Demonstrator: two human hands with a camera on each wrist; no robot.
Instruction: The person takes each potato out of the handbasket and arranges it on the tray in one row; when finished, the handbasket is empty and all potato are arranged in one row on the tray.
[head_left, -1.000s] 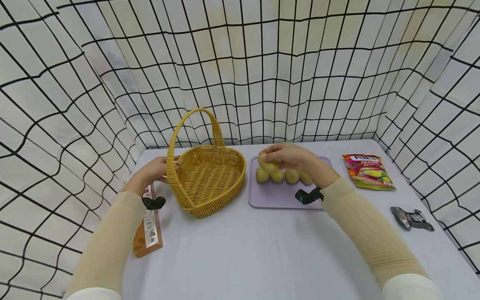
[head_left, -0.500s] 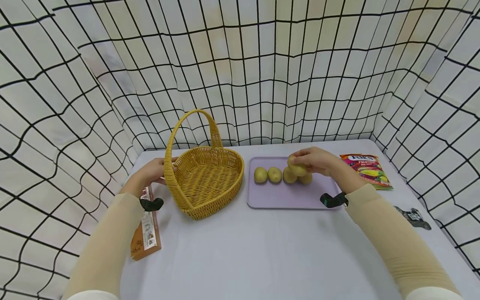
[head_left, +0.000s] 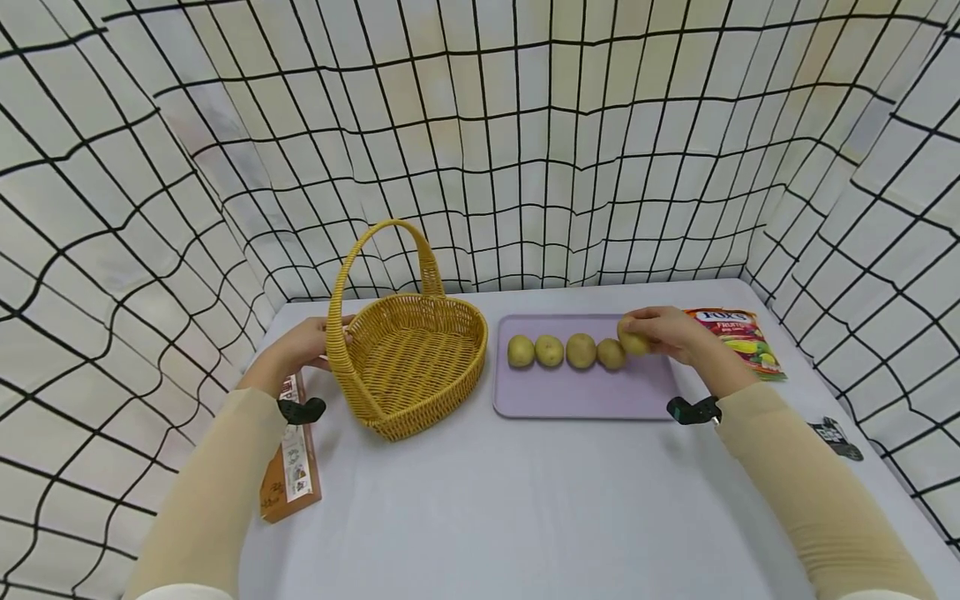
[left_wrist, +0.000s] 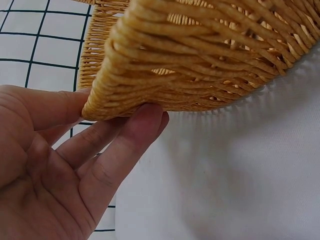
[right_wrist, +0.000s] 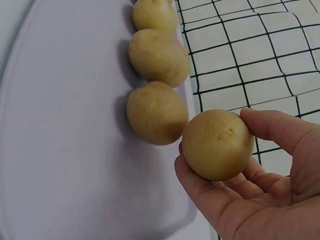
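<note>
My right hand [head_left: 669, 331] holds a potato [right_wrist: 217, 145] between thumb and fingers, over the right part of the lilac tray [head_left: 577, 396]. Several more potatoes [head_left: 581, 351] lie in a row on that tray, and the held one is at the row's right end. In the right wrist view it overlaps the edge of the nearest tray potato [right_wrist: 156, 113]. On the left, my left hand [head_left: 302, 346] grips the side of a yellow heart-shaped wicker basket [head_left: 420, 362], near the foot of its tall handle [head_left: 341, 300]. Inside, the basket's woven bottom shows bare.
An orange-brown box [head_left: 292, 475] lies under and in front of my left wrist. A red FOX'S fruit candy bag [head_left: 738, 337] lies right of the tray, partly behind my right hand. A small black-silver packet [head_left: 836, 437] is beside my right sleeve. Black-lined netting [head_left: 510, 167] surrounds the table.
My right hand has carried the potato rightward over the row, from its left end to its right end. My left hand stays on the basket.
</note>
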